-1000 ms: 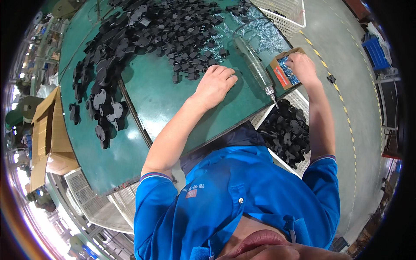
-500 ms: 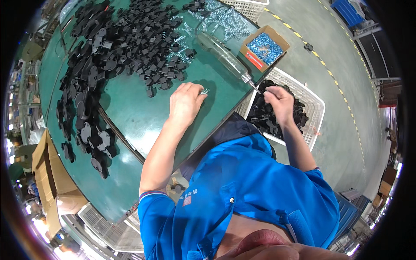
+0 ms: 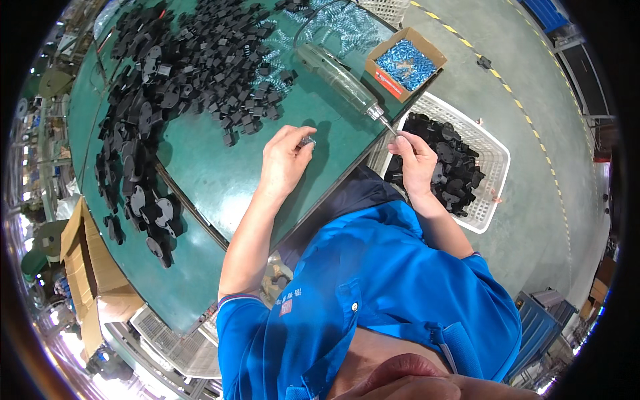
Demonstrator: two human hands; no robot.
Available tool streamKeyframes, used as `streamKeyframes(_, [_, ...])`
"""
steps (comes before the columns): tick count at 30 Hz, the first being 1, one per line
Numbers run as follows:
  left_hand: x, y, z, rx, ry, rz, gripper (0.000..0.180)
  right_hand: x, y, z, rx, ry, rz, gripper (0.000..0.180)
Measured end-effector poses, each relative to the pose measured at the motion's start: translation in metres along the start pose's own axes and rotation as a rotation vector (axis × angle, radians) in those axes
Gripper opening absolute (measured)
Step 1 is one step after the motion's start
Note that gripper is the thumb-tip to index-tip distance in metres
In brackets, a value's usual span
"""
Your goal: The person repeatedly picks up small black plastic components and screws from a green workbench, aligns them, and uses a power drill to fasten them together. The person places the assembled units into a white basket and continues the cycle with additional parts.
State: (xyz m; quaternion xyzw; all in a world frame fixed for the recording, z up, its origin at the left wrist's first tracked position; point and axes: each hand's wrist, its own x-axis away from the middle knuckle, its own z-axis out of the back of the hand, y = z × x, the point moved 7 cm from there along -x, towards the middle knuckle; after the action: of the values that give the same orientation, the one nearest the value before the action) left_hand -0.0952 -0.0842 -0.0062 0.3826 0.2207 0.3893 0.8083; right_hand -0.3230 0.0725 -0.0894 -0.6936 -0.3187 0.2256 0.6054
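Nearby, screwdriver and crate; hands pinched, left on a small part, right's hold unclear

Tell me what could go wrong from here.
The bare right hand is right at the metal tip of the grey-green cylindrical screwdriver, so a turning bit might nip it. The open brown cardboard box of small bluish metal pieces sits by the green tabletop's edge; a knock could scatter them toward the white perforated plastic crate.
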Motion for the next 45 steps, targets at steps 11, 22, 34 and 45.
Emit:
streamKeyframes(11, [0.021,-0.043,-0.02,0.676,-0.046,0.301,0.014,0.002,-0.069,-0.034,0.966,-0.08,0.82,0.028])
streamKeyframes(22, [0.054,-0.016,0.001,0.709,0.33,0.162,0.013,0.034,-0.078,-0.161,0.587,-0.764,0.453,0.016])
streamKeyframes(34, [0.128,-0.074,0.095,0.07,0.531,0.459,0.014,0.083,-0.049,-0.25,0.768,-1.177,1.085,0.029])
streamKeyframes(45, [0.129,-0.084,0.102,-0.221,0.502,0.364,0.014,0.038,-0.017,-0.362,1.162,-1.018,1.178,0.025])
